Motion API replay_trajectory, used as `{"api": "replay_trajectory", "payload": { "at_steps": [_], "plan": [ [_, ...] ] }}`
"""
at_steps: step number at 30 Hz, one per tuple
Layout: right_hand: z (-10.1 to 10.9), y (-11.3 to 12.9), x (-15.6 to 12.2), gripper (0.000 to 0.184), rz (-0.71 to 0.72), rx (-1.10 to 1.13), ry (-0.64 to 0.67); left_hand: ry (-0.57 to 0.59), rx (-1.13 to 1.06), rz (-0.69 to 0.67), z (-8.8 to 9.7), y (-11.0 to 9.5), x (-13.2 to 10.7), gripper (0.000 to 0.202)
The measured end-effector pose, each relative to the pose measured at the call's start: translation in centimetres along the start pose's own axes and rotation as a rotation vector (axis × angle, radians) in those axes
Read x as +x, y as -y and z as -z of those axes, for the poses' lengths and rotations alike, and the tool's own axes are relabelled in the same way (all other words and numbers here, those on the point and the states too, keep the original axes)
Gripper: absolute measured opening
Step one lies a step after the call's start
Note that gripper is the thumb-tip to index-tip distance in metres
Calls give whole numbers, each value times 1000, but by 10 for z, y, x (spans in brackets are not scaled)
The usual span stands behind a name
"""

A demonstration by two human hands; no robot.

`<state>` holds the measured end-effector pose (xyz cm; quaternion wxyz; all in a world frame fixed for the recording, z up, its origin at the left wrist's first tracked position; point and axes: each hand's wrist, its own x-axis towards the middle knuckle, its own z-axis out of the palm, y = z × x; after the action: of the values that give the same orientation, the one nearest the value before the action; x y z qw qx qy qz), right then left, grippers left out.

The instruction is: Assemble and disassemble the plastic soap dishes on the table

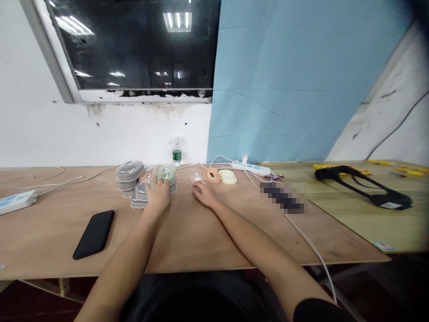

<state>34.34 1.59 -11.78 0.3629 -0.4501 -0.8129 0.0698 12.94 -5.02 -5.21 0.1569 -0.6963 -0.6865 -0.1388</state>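
Observation:
My left hand (pixel 159 191) rests over a cluster of small stacked boxes, its fingers spread across the tops. Under and beside it are a grey box (pixel 142 191) with a clear edge and a pale green box (pixel 166 173) with a round label. A taller stack of grey boxes (pixel 130 171) stands just left, with a pinkish box (pixel 148 173) partly hidden behind the hand. My right hand (pixel 205 194) lies at the near edge of a clear rounded dish (pixel 197 176), fingers apart. Beyond it sit an orange box part (pixel 212 175) and a cream shallow tray (pixel 228 177).
A black phone (pixel 94 234) lies front left. At the back stand a water bottle (pixel 177 152) and a white power strip (pixel 251 168) with cables. Another power strip (pixel 17 201) is far left. A black strap-like frame (pixel 363 185) lies right, beyond a blurred dark object (pixel 282 197).

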Motion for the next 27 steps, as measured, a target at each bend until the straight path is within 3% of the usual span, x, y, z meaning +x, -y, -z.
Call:
{"api": "replay_trajectory", "payload": {
  "at_steps": [2,7,12,14,17,20,23,27],
  "plan": [
    [-6,7,0,25,-39,190,25,-10,5,-55,-1,-11,-4,35],
    [-21,15,4,46,-306,728,133,-30,-35,-200,-6,-46,-21,30],
    [-10,2,9,49,-382,784,-69,-9,-160,-400,-15,-85,-43,48],
    [-3,-5,8,46,-377,757,-92,-19,-224,-505,-17,-94,-48,54],
    [5,-12,6,38,-350,741,-61,-2,-358,-702,-17,-93,-47,56],
    [12,-14,5,34,-353,734,-78,69,-512,-849,-15,-79,-38,39],
    [15,-16,4,33,-274,656,-106,97,-601,-845,-15,-64,-30,34],
    [12,-17,-1,31,-111,481,71,24,-642,-839,-15,-56,-25,42]
  ]
}}
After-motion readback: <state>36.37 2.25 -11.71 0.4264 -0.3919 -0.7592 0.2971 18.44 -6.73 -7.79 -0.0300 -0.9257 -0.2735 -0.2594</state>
